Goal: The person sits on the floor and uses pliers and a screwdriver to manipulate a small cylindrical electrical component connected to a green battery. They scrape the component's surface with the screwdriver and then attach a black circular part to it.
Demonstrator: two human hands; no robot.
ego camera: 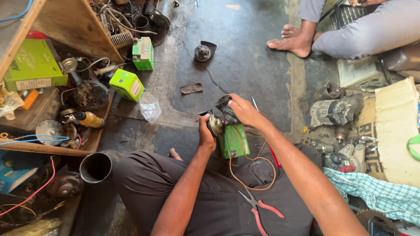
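My left hand (205, 133) grips the left side of a small round metal motor part (215, 124) that sits on top of a green battery block (234, 140) on my lap. On the black top of that part rests my right hand (245, 111), which also holds a thin tool with a red handle (274, 156). An orange wire (245, 172) loops from the battery across my dark trousers. Red-handled pliers (259, 209) lie on my lap, apart from both hands.
Green boxes (127, 84) and motor parts litter the floor and a wooden shelf (48, 146) at left. A metal pipe (97, 166) lies by my knee. Another person's bare foot (291, 43) is at the back right. Alternators (334, 111), cardboard and a checked cloth (376, 194) lie at right.
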